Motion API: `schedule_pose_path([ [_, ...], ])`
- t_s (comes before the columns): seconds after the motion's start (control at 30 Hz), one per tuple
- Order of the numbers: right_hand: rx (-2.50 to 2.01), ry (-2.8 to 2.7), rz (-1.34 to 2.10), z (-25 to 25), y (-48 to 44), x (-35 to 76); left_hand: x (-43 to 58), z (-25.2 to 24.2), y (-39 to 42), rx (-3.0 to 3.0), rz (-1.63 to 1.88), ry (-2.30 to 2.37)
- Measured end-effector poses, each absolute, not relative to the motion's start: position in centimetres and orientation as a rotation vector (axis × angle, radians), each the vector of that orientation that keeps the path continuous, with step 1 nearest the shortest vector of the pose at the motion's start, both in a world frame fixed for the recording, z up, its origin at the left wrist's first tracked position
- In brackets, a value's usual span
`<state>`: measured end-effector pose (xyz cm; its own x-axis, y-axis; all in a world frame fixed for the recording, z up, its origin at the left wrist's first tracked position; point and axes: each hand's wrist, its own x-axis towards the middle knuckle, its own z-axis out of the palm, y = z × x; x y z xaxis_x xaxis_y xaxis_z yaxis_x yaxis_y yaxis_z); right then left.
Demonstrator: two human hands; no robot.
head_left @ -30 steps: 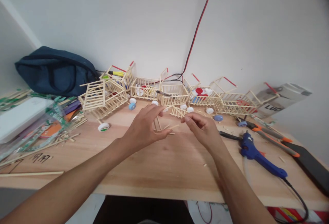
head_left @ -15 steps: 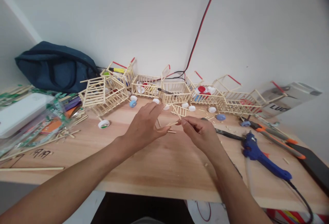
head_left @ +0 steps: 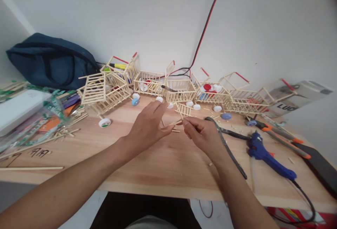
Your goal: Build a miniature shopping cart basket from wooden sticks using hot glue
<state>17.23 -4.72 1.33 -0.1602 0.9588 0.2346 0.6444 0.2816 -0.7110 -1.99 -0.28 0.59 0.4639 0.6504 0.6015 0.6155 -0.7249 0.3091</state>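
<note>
Near the middle of the table, my left hand (head_left: 147, 122) is curved, with its thumb and fingers around thin wooden sticks (head_left: 176, 123); part of its grip is hidden. My right hand (head_left: 204, 132) pinches the right end of these sticks between thumb and fingertips. How the sticks join is too small to make out. Just beyond the fingertips lies a small ladder-like stick panel (head_left: 186, 110). Behind both hands stands a row of little stick-built carts, among them a middle cart (head_left: 181, 94) and a tilted cart (head_left: 94, 90) at the left, with bottle-cap wheels and red-tipped handles.
A blue glue gun (head_left: 268, 157) lies at the right, beside orange-handled pliers (head_left: 286, 141) and a black-handled tool (head_left: 231, 153). At the left are a white box (head_left: 23, 109), loose sticks and plastic wrappers. A dark blue bag (head_left: 52, 62) rests against the wall.
The view has shifted slightly. My hands stay close together on the sticks, with my right fingertips moved a little; more of the black-handled tool shows beside my right forearm.
</note>
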Motion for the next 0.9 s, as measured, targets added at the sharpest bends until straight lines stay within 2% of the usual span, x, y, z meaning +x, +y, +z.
schedule_pose_path([
  [0.9,-1.398,-1.883,0.622,0.0,-4.5,17.5,-1.9,0.4,-0.4,2.660,1.104,1.138],
])
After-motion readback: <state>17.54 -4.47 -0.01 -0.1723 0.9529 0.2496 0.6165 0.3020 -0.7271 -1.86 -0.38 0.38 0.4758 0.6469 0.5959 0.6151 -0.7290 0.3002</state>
